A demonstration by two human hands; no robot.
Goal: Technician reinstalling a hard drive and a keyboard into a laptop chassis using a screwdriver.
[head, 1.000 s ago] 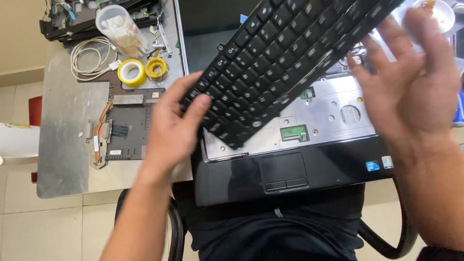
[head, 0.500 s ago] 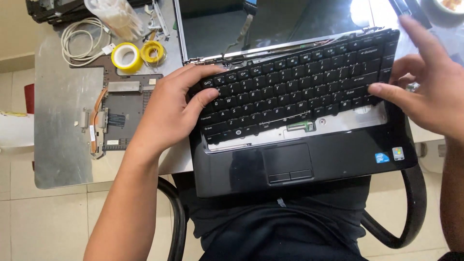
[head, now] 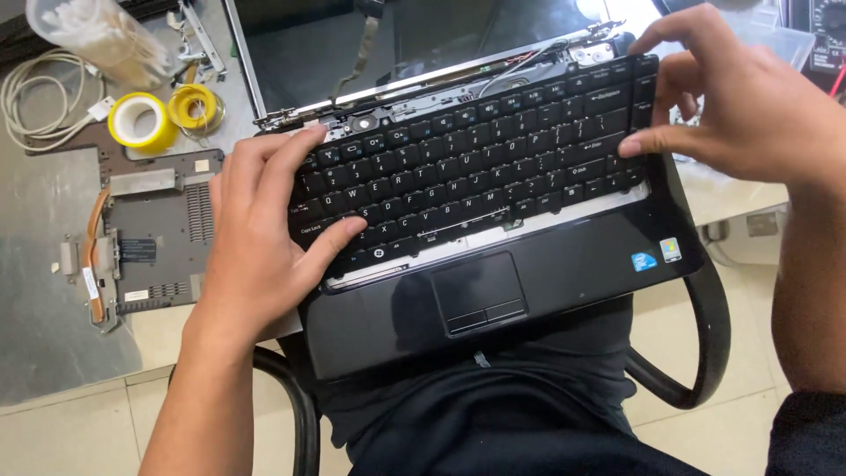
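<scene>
While it lies flat in the recess of the black glossy laptop base point(head: 564, 282), the black rectangular laptop keyboard point(head: 476, 176) sits slightly askew, its front edge raised enough to show a pale strip of metal beneath. The left hand point(head: 256, 238) rests palm down on the keyboard's left end, fingers spread, with the thumb pressing the lower keys and the fingertips reaching the top row near the hinge. The right hand point(head: 740, 106) is at the keyboard's right end, fingers curled and slightly apart, the index fingertip touching the right edge keys while the thumb hooks over the upper corner. The laptop base rests on the person's lap, over dark clothing, and its touchpad point(head: 480, 293) lies just below the keyboard. Behind the keyboard, the hinge strip is uncovered, showing wires and small metal parts, and the dark laptop screen point(head: 388, 44) leans back beyond it. To the left, on a grey metal tabletop point(head: 53, 291), lies a grey plastic laptop bottom panel with a copper heat pipe point(head: 141, 238). Further back stand two yellow tape rolls point(head: 163, 115), touching each other, a coiled white cable point(head: 44, 97), and a clear plastic jar of cotton swabs point(head: 88, 35). A black curved chair armrest point(head: 705, 335) shows at the right, over a pale tiled floor point(head: 79, 432).
</scene>
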